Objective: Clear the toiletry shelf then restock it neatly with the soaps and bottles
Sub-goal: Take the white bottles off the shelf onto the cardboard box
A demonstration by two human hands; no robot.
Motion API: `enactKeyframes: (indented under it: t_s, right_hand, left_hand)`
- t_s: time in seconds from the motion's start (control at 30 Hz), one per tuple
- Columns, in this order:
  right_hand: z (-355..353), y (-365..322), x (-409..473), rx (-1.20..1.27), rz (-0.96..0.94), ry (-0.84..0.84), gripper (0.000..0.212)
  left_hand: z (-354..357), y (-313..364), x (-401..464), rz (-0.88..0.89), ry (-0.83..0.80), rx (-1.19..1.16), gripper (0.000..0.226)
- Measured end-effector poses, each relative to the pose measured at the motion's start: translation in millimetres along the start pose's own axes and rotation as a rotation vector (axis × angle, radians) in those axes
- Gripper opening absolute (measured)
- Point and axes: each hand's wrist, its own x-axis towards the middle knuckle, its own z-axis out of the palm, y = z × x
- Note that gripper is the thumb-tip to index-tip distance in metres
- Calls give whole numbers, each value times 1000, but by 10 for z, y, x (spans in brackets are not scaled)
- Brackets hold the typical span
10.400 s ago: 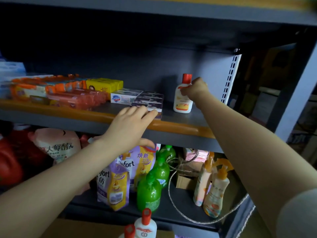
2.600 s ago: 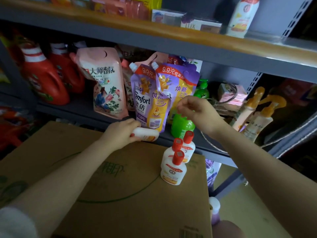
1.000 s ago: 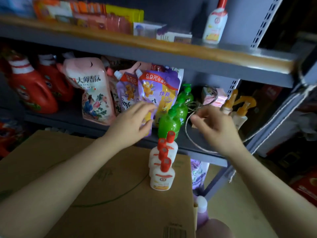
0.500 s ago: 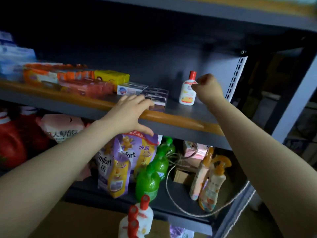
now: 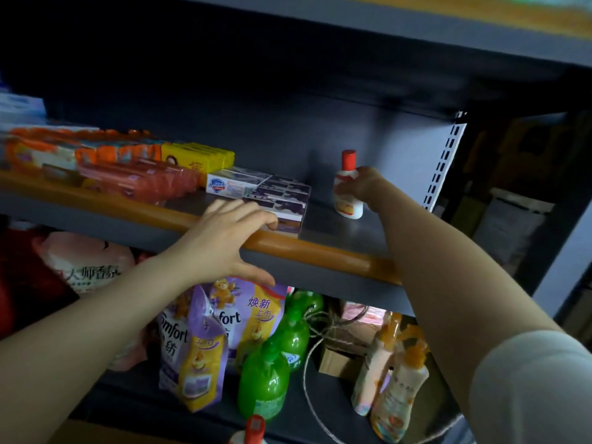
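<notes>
On the grey toiletry shelf [image 5: 339, 233] stands one small white bottle with a red cap [image 5: 346, 187]. My right hand [image 5: 368, 187] is wrapped around its right side. Left of it lie stacked purple and white soap boxes [image 5: 272, 200], then yellow soap bars [image 5: 198, 157] and orange and red soap packs [image 5: 105, 165]. My left hand [image 5: 230, 235] rests with fingers spread on the shelf's orange front edge [image 5: 320, 251], touching the nearest purple box. A red bottle cap [image 5: 254, 426] shows at the bottom edge.
The lower shelf holds purple softener pouches [image 5: 205, 341], green pump bottles [image 5: 266, 379], peach pump bottles [image 5: 394, 379], a pink refill pouch [image 5: 86, 270] and a loose cord [image 5: 314, 363]. A white perforated upright [image 5: 443, 161] bounds the shelf on the right.
My right hand has closed around the white bottle, which it was only reaching a moment ago. A second ago both hands were down by the bottles on the cardboard box.
</notes>
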Motion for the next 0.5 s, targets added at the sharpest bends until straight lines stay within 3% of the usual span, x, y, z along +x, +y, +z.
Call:
enactKeyframes:
  t_s: [0.1,0.17,0.2,0.37,0.43,0.5]
  right_hand:
    - [-4,-85,-190,-170,-117,-60,35]
    - [-74,-159,-344,-132,-207,-91,20]
    - [-127,-191,-445,-27,-223,-122,12]
    - [-440,-356,-1272,576,-324,-298,23]
    - [-487,-374,-1598,754,-342,-374,32]
    - [-435,-337,-1815,892,-335,-425,42]
  left_hand:
    - [6,-9,-3,-9,9,-4,69]
    - [8,-14,-3,-15,16,-12,69]
    - [13,-17,-6,-19,21,-14,70]
    - [-41,41,-38,-95,-42,-41,96]
    - [-149,193,-42,-195,-15,-203,105]
    - [-281,455,-60,-259,153,-539,84]
